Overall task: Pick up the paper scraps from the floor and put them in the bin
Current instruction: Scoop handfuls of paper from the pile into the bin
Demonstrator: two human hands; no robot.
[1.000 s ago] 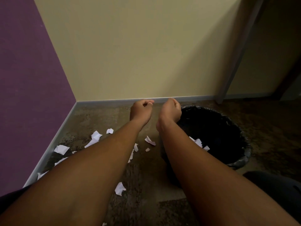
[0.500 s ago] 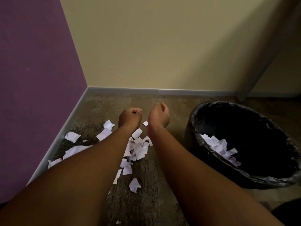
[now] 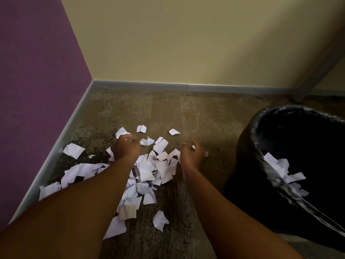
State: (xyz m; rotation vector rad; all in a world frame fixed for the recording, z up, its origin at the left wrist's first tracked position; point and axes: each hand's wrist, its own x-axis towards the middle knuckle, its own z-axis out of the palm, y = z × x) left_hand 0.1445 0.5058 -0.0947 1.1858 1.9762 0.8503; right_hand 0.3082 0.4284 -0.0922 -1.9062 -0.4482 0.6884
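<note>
Several white paper scraps [image 3: 149, 171] lie heaped on the brown carpet, with loose ones [image 3: 73, 150] spread toward the left wall. My left hand [image 3: 127, 148] hovers low at the heap's left edge with loosely curled fingers and nothing in its grip. At the heap's right edge my right hand [image 3: 192, 155] is also low, fingers loosely spread; small scraps show just past its fingertips. The black bin [image 3: 261, 131], lined with a bag, stands to the right and holds more scraps [image 3: 280, 169].
A purple wall [image 3: 37, 90] closes the left side and a beige wall [image 3: 177, 43] the back, both with a grey skirting board [image 3: 186, 87]. A grey post [image 3: 315, 71] slants down at the far right behind the bin.
Both hands have dropped from in front of the wall down to the scrap heap, and their fingers have loosened from fists. The view has swung left and down, so the bin sits further right.
</note>
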